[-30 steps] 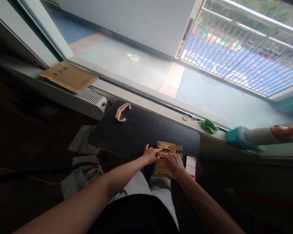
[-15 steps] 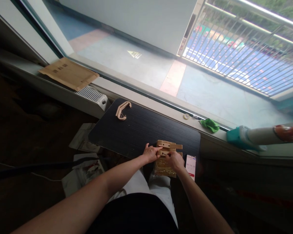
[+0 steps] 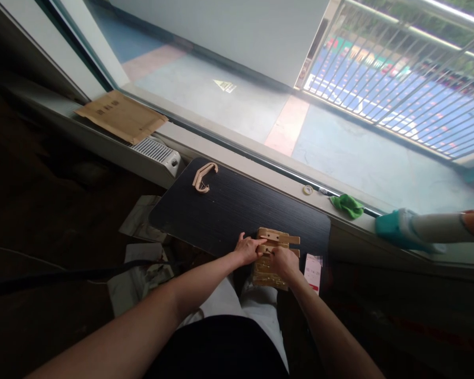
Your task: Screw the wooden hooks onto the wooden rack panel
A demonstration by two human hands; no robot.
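Two pale wooden pieces lie side by side across a block wrapped in shiny yellowish tape (image 3: pixel 265 271) at the table's near edge. The farther wooden piece (image 3: pixel 278 237) shows dark holes; the nearer wooden piece (image 3: pixel 296 252) is partly covered by my hands. My left hand (image 3: pixel 247 249) rests at the left end of these pieces, thumb raised and index finger stretched over the wood. With bent, closed fingers, my right hand (image 3: pixel 285 261) pinches a thin dark object (image 3: pixel 267 250) against the nearer piece; its kind is too small to make out.
On the dark table (image 3: pixel 229 205) lies a curved wooden frame (image 3: pixel 203 178) at far left. A lit phone (image 3: pixel 313 272) lies right of my right hand. Along the sill are a brown envelope (image 3: pixel 122 116), a tape roll (image 3: pixel 307 189), a green cloth (image 3: pixel 346 206) and a teal container (image 3: pixel 395 228).
The whole view has shifted slightly, so things appear a little farther right. My right hand has turned slightly at the dark object; my left hand keeps its place on the wood.
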